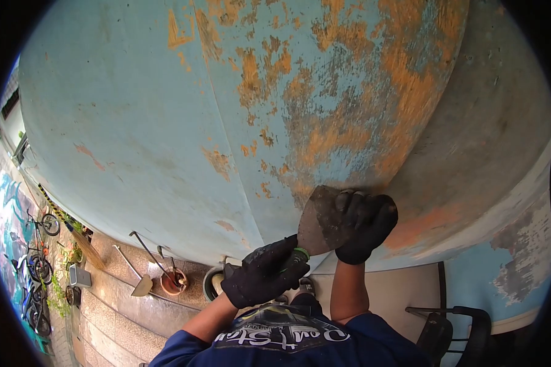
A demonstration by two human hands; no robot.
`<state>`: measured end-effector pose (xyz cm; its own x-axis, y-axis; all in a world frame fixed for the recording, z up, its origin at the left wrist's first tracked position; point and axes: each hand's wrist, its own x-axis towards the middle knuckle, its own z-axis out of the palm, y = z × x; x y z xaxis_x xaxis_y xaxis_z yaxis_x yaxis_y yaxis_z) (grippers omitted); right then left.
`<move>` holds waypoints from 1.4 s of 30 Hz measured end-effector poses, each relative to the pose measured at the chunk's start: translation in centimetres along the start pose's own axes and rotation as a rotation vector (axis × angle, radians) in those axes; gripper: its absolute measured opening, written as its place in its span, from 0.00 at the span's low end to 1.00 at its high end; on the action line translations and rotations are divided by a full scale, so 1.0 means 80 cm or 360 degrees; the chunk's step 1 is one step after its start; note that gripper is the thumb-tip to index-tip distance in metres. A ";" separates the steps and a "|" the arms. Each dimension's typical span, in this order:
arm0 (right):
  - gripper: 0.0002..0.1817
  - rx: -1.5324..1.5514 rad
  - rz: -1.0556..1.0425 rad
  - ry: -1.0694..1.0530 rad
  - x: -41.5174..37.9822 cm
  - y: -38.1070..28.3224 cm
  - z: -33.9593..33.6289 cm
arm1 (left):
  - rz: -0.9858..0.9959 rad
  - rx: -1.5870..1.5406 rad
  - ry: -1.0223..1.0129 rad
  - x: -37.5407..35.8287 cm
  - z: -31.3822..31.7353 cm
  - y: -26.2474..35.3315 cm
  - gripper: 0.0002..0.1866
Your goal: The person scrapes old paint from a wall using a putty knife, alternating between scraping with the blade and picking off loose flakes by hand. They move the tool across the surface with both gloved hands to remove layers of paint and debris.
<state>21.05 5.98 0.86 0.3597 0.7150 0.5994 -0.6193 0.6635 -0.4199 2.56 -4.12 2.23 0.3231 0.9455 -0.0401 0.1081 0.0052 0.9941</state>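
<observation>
A wide scraper blade (317, 225), grey with dark stains, lies close to the wall in front of me. My left hand (264, 273), in a black glove, is wrapped round the scraper's handle, whose green end (301, 252) shows at the blade. My right hand (366, 223), also in a black glove, has its fingers curled over the right side of the blade. Above the hands, the light blue wall (141, 122) has many orange and grey patches (349, 134) where the paint is worn off.
Low at the left are a broom (87, 248), a long-handled scraper (142, 285), a terracotta pot (174, 281) and steps (116, 312). Bicycles (41, 269) stand farther left. A black chair (471, 330) is at lower right. A round container (214, 282) sits beside my left hand.
</observation>
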 end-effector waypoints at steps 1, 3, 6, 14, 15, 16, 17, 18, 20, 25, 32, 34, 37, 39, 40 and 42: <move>0.23 0.0200 -0.0053 -0.0216 0.005 -0.001 0.004 | -0.0004 -0.0001 -0.0006 0.001 0.001 -0.006 0.27; 0.23 -0.0115 -0.0052 -0.0028 -0.010 0.004 -0.016 | 0.0340 0.0392 0.0113 0.006 0.001 -0.022 0.26; 0.24 -0.0474 -0.0043 0.0342 -0.012 0.011 -0.025 | 0.0458 0.0406 0.0195 0.001 0.000 -0.019 0.26; 0.23 -0.0888 -0.0136 0.0251 -0.005 0.006 -0.008 | 0.0403 0.0338 0.0147 0.000 -0.006 -0.015 0.25; 0.23 -0.0437 -0.0113 0.0046 0.002 0.001 0.006 | 0.0452 0.0493 0.0180 -0.001 -0.007 -0.014 0.25; 0.23 0.0010 -0.0074 -0.0148 0.005 -0.003 0.016 | 0.0442 0.0491 0.0185 0.001 -0.008 -0.011 0.25; 0.23 0.0008 -0.0060 -0.0140 0.009 -0.005 0.021 | 0.0401 0.0315 0.0159 0.006 -0.008 -0.005 0.25; 0.24 0.0071 -0.0071 -0.0160 0.014 -0.007 0.025 | 0.0357 0.0137 0.0130 0.007 -0.008 -0.002 0.25; 0.24 0.0136 -0.0097 -0.0190 0.012 -0.009 0.026 | 0.0333 0.0164 0.0092 0.007 -0.010 -0.001 0.25; 0.23 0.0215 0.0050 -0.0099 -0.002 -0.002 0.010 | 0.0148 0.0231 0.0141 0.000 -0.010 -0.005 0.28; 0.21 -0.0195 -0.0100 -0.0245 -0.011 -0.021 0.003 | 0.0045 -0.0108 0.0009 -0.003 -0.001 -0.013 0.24; 0.28 -0.0196 0.0017 0.0060 -0.052 -0.031 -0.009 | 0.0267 -0.0006 -0.0012 -0.016 0.009 -0.038 0.24; 0.39 -0.0253 0.0438 0.0219 -0.111 -0.050 -0.016 | 0.0355 0.0184 -0.0073 -0.029 0.017 -0.045 0.22; 0.43 -0.0506 0.0707 0.0580 -0.149 -0.062 -0.034 | 0.0389 0.0064 -0.0120 -0.027 0.028 -0.047 0.18; 0.46 -0.0876 0.0773 0.0055 -0.167 -0.068 -0.066 | 0.0387 0.0059 -0.0122 -0.023 0.033 -0.051 0.18; 0.49 -0.1233 0.0823 -0.0480 -0.170 -0.077 -0.073 | 0.0575 0.0226 0.0028 -0.014 0.040 -0.060 0.14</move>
<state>24.06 -6.55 -8.73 -0.0873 0.9437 0.3192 0.0183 0.3219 -0.9466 4.70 -6.27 -2.86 0.3480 0.8837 0.3130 0.1199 -0.3731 0.9200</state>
